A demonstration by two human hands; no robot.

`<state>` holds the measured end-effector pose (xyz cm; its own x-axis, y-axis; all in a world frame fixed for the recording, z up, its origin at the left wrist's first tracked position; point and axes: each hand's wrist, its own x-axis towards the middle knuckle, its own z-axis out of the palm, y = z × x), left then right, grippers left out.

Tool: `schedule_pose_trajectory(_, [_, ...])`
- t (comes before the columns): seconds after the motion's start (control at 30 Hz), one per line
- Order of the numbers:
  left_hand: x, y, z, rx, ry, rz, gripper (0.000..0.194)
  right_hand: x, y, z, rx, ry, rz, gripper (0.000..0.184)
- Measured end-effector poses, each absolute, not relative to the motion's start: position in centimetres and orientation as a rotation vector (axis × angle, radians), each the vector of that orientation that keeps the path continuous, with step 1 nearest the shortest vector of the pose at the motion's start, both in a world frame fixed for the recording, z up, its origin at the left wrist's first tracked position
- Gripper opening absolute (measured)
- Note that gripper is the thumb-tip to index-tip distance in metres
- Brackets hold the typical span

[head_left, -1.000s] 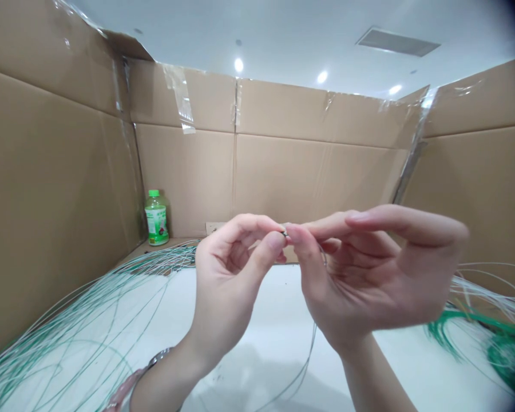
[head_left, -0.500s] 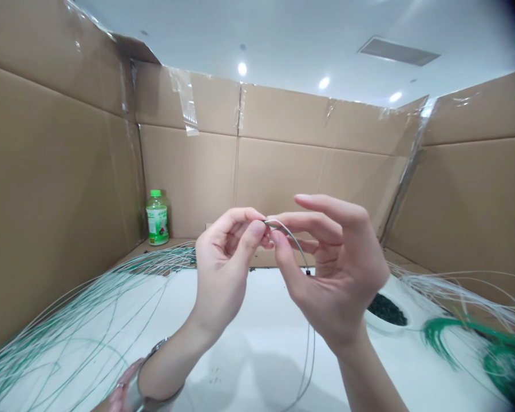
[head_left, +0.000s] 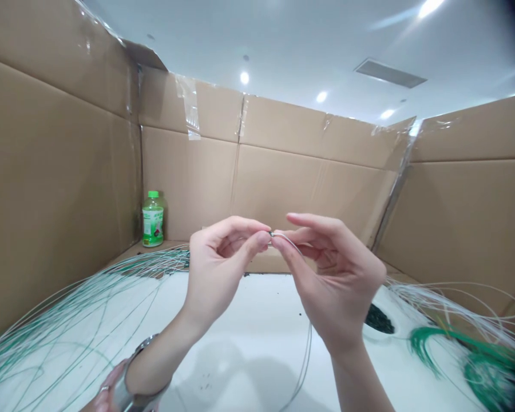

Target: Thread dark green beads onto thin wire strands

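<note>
A thin curved silver-grey wire (head_left: 288,239) w/ a small metal tip (head_left: 272,234) is held up at mid-frame, clear of the worktop. The tip end is pinched btwn thumb and forefinger of the L hand (head_left: 218,269), a narrow grip, w/ the other fingers loosely curled. The wire's curve is held just beside it by the R hand (head_left: 341,280), also narrow, thumb and forefinger closed on it. The two hands nearly touch. A fine grey strand (head_left: 308,360) is seen hanging below the R hand; whether it is the same wire cannot be told. A silver metal bangle (head_left: 134,366) is worn on the L wrist.

Left of the hands, a large loose spread of long thin white-and-green wires (head_left: 68,303) lies on the white worktop (head_left: 240,320). To the right, more such wires w/ a dense green coil (head_left: 489,377) are seen. Near the R hand is a shallow white bowl (head_left: 381,335) of dark granules (head_left: 378,319). A green-capped plastic bottle (head_left: 153,220) stands in the far corner, against tan cardboard walls (head_left: 189,183) joined w/ clear tape (head_left: 189,106).
</note>
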<state>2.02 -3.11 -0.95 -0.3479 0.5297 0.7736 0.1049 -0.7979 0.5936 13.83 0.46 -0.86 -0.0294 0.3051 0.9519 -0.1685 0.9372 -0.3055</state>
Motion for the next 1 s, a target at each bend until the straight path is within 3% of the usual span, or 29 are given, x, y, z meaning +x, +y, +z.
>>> schedule_pose_trajectory(0.33, [1.3, -3.2, -0.7, 1.698, 0.887, 2.193, 0.008, 13.8, 1.1, -0.7, -0.052, -1.587, 0.428, 0.018])
schedule_pose_trajectory(1.0, [0.2, -2.4, -1.6, 2.360, 1.206, 2.383, 0.010, 12.7, 1.4, -0.7, -0.188, -1.693, 0.530, 0.006])
